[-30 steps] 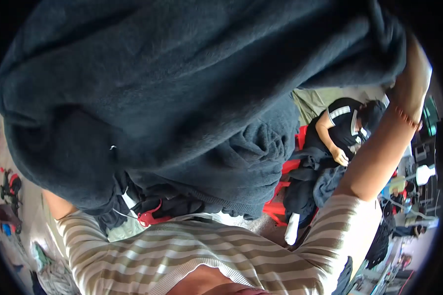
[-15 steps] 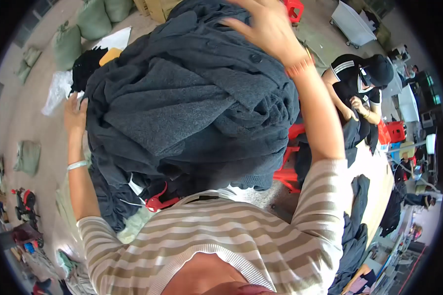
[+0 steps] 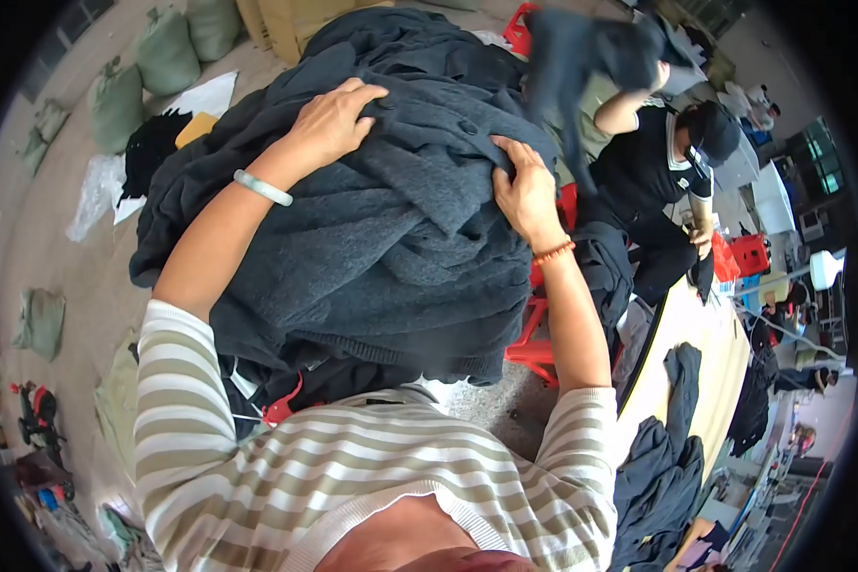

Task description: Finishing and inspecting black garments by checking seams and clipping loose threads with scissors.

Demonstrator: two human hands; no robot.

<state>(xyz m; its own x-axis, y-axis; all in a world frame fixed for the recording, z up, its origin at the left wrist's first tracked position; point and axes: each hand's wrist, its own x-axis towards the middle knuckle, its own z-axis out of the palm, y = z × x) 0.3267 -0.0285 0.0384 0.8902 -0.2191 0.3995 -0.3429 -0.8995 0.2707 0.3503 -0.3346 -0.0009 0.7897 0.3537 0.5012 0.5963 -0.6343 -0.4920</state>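
Observation:
A big heap of dark grey knitted garments fills the space before me. On top lies a buttoned knit, probably a cardigan, its button between my hands. My left hand rests on the upper middle of the heap, fingers extended and thumb apart, touching the cloth. Toward the heap's right edge, my right hand lies on the same knit with thumb and fingers spread. Some fingertips are partly hidden by the folds.
At right, a co-worker in black swings a dark garment beside the heap. Red plastic stools stand by the heap's right side. A pale table bears more dark garments. Green sacks stand far left.
My left hand has moved from the heap's left side onto its top. My right hand has come nearer and lower. The co-worker has raised a dark garment.

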